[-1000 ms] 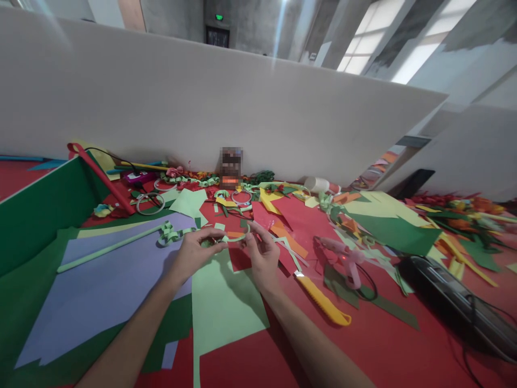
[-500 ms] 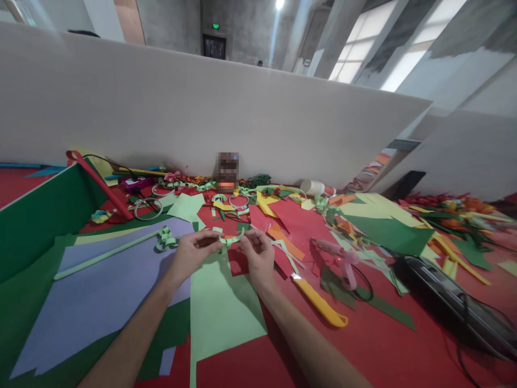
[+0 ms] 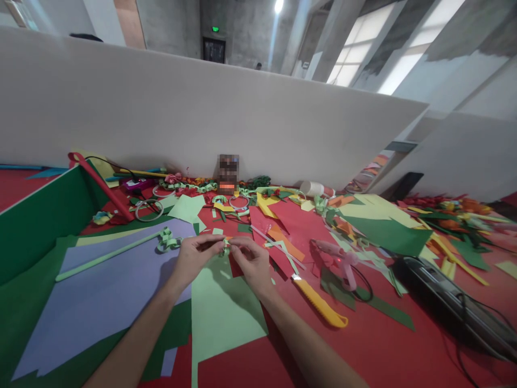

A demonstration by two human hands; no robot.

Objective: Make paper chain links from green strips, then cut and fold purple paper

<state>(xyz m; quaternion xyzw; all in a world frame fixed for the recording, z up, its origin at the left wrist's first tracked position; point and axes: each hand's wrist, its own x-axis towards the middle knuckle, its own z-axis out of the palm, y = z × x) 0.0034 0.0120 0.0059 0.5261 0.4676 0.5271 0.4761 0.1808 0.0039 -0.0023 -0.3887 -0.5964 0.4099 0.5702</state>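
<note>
My left hand [image 3: 196, 258] and my right hand [image 3: 251, 260] meet fingertip to fingertip over the red table [image 3: 383, 345], both pinched on a small curled strip of light green paper [image 3: 225, 247]. The strip is bunched tightly between the two hands. Under them lies a light green paper sheet [image 3: 222, 310], with a lavender sheet [image 3: 100, 302] to the left. A light green rolled paper stick [image 3: 107, 253] ending in a chain of paper loops [image 3: 167, 240] lies just left of my left hand.
A yellow utility knife [image 3: 319, 303] lies right of my right hand, a pink glue gun [image 3: 341, 258] beyond it. A black device with cables [image 3: 452, 304] sits at the right. Paper scraps, rings and flowers litter the back along a white partition [image 3: 202, 113]. A green board [image 3: 36, 218] stands at left.
My hands have drawn together, and the green strip that stretched between them is now folded up short between the fingertips. The camera has tilted slightly.
</note>
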